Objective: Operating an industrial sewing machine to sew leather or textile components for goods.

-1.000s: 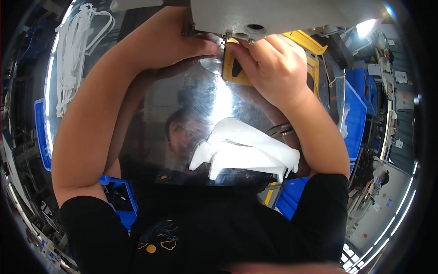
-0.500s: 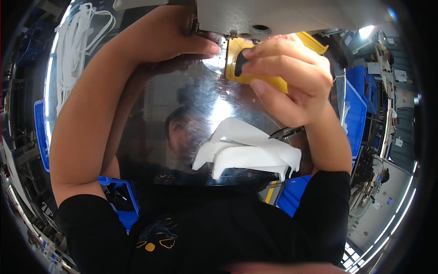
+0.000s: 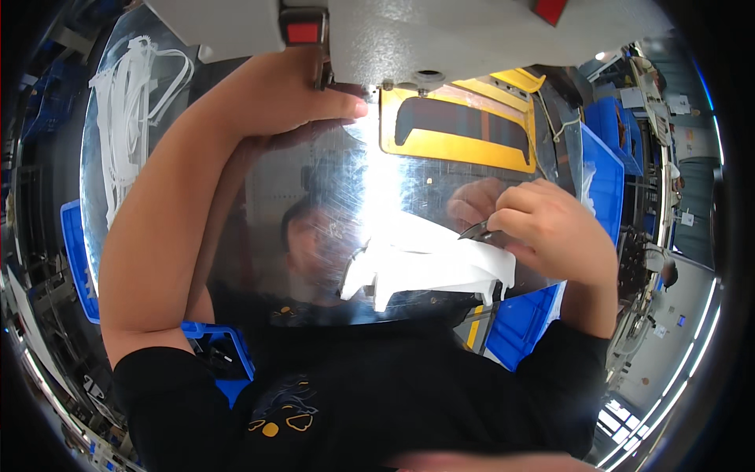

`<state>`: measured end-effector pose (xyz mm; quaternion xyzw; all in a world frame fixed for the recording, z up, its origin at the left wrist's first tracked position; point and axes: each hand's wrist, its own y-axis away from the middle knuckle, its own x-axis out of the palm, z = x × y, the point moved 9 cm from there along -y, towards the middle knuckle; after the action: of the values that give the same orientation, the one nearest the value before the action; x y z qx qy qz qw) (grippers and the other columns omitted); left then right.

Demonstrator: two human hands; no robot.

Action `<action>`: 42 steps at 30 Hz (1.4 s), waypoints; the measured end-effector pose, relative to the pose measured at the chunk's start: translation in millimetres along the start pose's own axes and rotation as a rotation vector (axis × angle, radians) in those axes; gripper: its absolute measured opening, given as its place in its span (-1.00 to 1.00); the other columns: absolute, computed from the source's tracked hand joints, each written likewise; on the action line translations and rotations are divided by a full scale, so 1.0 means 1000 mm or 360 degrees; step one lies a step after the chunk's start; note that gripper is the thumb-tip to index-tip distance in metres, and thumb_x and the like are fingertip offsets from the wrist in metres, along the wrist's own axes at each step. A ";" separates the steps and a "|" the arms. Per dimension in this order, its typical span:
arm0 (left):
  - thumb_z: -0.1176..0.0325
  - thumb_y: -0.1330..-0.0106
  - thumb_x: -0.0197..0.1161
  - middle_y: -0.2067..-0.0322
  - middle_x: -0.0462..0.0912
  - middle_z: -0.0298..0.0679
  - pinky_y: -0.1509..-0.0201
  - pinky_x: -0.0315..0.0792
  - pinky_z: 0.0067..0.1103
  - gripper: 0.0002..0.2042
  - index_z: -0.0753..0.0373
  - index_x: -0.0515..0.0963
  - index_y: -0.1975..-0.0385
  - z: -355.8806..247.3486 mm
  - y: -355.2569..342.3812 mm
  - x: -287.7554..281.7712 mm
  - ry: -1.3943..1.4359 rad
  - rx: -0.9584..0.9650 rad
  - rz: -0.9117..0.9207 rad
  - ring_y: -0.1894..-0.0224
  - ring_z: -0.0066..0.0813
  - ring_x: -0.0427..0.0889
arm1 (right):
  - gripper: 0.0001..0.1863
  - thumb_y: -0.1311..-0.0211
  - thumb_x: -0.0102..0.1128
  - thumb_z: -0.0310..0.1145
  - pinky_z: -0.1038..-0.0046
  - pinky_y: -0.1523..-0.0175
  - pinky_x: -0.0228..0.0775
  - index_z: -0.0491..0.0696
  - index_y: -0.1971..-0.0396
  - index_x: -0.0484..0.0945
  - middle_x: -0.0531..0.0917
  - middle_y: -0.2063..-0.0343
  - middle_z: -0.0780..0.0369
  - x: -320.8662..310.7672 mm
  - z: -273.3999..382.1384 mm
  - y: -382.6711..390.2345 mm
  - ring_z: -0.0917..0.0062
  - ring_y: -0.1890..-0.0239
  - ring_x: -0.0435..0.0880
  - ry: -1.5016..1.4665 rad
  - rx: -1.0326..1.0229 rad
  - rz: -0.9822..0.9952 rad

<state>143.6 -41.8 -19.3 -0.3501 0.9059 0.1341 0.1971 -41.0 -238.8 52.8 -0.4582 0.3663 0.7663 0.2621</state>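
My left hand (image 3: pixel 299 102) lies at the sewing machine (image 3: pixel 401 35), thumb stretched toward the needle area, its other fingers hidden. Just right of that thumb lies a yellow template frame (image 3: pixel 440 145) with a long dark opening, partly under the machine head. Lower on the right, my right hand (image 3: pixel 543 228) has its fingers bent round a dark metal tool (image 3: pixel 476 230), apparently snips. Directly below the tool, several white padded cut pieces (image 3: pixel 425 267) are piled on the shiny worktop (image 3: pixel 314 181), which reflects my face and hand.
White straps (image 3: pixel 130 126) lie along the worktop's left side. A blue bin (image 3: pixel 75 259) stands beyond the left edge, another (image 3: pixel 220 374) below my left elbow, and more blue bins (image 3: pixel 602 181) at the right. Farther right are other benches.
My right hand has left the yellow template and moved down and right onto the dark tool. My left hand stays at the machine. The view has shifted slightly.
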 end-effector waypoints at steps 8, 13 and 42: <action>0.26 -0.28 0.54 0.28 0.79 -0.16 0.16 0.62 -0.53 -0.61 0.35 0.70 0.00 0.001 -0.007 0.010 0.0229 -0.0068 0.0079 0.28 -0.41 0.77 | -0.64 -0.13 0.32 -0.60 0.19 0.05 0.61 -0.10 0.03 0.66 0.70 0.20 0.12 0.004 -0.018 0.022 0.13 0.15 0.73 0.0162 0.0396 -0.0668; 0.27 -0.25 0.59 0.30 0.81 -0.20 0.21 0.64 -0.57 -0.66 0.32 0.75 0.07 -0.009 -0.005 -0.004 -0.0067 0.0249 -0.0182 0.29 -0.47 0.80 | -0.74 -0.32 0.28 -0.54 0.25 0.08 0.59 -0.15 0.00 0.65 0.68 0.28 0.11 -0.009 -0.016 -0.022 0.16 0.24 0.71 -0.0333 0.0098 -0.0704; 0.42 -0.25 0.64 0.11 0.82 -0.25 -0.06 0.67 -0.51 -0.62 0.33 0.72 -0.04 0.001 -0.007 -0.005 0.0031 0.0078 -0.0082 0.08 -0.49 0.77 | -0.61 -0.54 0.24 -0.18 0.20 0.14 0.63 -0.29 0.22 0.70 0.74 0.46 -0.02 0.005 -0.029 -0.108 0.18 0.36 0.79 -0.1070 0.0659 -0.0948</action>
<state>152.1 -43.9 -18.3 -0.3697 0.9015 0.1031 0.2001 51.0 -197.6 4.9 -0.2087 0.2592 0.6746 0.6589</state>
